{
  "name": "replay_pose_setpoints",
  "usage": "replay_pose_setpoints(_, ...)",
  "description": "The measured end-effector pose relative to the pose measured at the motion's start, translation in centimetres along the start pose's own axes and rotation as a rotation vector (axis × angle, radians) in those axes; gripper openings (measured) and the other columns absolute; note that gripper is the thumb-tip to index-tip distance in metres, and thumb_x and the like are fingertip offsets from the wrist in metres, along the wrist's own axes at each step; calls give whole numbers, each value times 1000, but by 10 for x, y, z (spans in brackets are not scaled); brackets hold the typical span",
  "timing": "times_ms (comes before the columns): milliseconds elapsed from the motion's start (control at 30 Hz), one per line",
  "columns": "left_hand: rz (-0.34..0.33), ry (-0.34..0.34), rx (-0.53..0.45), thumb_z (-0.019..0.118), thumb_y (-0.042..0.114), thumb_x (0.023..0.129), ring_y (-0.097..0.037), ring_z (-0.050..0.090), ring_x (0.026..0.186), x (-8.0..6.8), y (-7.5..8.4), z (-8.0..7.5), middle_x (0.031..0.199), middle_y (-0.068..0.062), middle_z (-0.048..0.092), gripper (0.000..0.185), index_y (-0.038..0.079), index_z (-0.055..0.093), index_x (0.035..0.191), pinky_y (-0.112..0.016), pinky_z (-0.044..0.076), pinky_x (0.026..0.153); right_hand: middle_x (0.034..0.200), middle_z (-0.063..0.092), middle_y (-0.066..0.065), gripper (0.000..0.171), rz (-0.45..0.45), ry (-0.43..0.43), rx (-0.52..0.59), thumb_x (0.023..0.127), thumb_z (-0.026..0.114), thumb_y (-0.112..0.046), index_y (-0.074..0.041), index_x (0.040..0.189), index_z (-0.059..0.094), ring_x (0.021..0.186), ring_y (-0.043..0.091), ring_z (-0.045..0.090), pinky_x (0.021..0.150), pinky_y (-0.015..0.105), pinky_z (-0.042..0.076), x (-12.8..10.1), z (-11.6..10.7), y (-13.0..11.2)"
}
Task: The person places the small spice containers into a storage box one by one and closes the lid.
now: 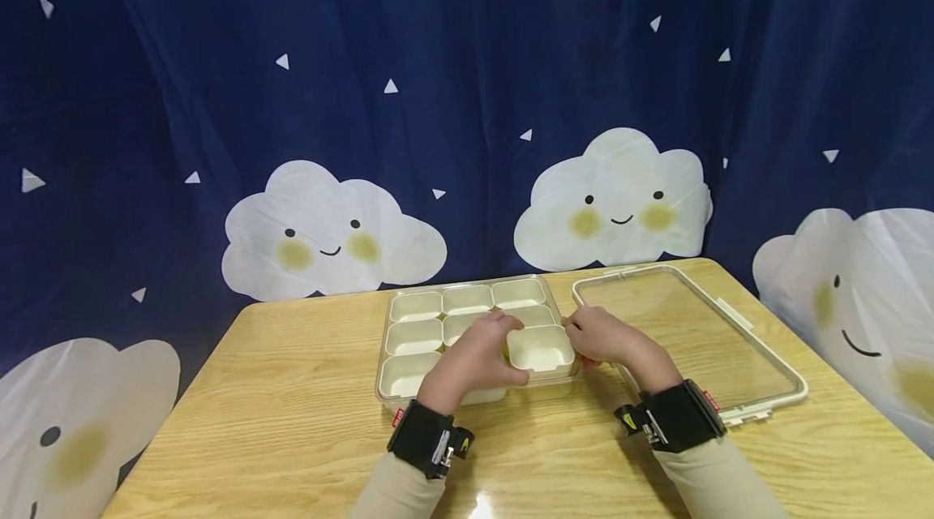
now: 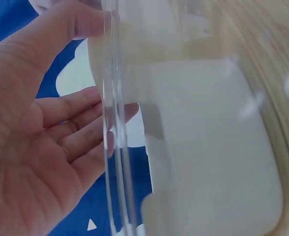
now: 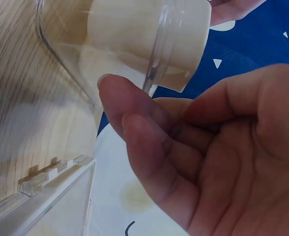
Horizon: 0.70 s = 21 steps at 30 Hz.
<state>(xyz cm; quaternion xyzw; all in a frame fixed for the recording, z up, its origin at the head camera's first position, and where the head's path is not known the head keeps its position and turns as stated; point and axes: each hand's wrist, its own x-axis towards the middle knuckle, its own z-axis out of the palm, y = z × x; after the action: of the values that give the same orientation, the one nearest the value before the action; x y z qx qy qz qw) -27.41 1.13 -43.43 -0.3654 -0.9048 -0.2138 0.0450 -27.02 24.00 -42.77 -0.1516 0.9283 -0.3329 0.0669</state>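
head: small cup (image 1: 541,348) lifted at tray's (image 1: 387,357) lower-right corner, centre frame, both hands equally near | left wrist: left hand (image 2: 31,147) fingers straight, touching tray wall | right wrist: right hand (image 3: 203,157) fingers loosely bent under cup, grasp unclear

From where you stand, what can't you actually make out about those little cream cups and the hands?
- Head view: the left hand covers the near middle cups of the clear box, so whether it grips the raised cup is hidden.
- Head view: the right hand has its fingertips behind that cup.
- Left wrist view: the box wall blurs everything behind.
- Right wrist view: the lid is cut off by the edge.
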Motion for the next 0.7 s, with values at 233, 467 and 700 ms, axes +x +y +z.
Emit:
replay_pose_setpoints(233, -53, -62, -27, 84, 26, 78, -25, 59, 123, -1, -3, 1, 130, -9, 65, 62, 2, 64, 131, -31, 47, 104, 50, 56, 2, 26, -4, -34, -40, 96, 50, -9, 7, 91, 70, 44, 19, 59, 46, 24, 41, -2, -2, -2)
replay_pose_setpoints(467, -76, -144, -36, 85, 35, 84, -25, 57, 129, -3, -10, -3, 136, -9, 64, 65, 3, 63, 136, -35, 44, 109, 52, 63, 11, 49, -60, -54, -107, 89, 56, 0, 20, 134, 53, 50, 29, 67, 48, 23, 41, -4, -2, 0)
replay_pose_setpoints(700, -63, -230, -47, 77, 38, 91, -25, 55, 131, -5, -14, -7, 139, -10, 62, 63, 2, 60, 139, -36, 42, 110, 70, 72, 17, 50, -58, -56, -138, 87, 60, 3, 22, 132, 51, 52, 28, 68, 49, 23, 42, -6, -3, -2)
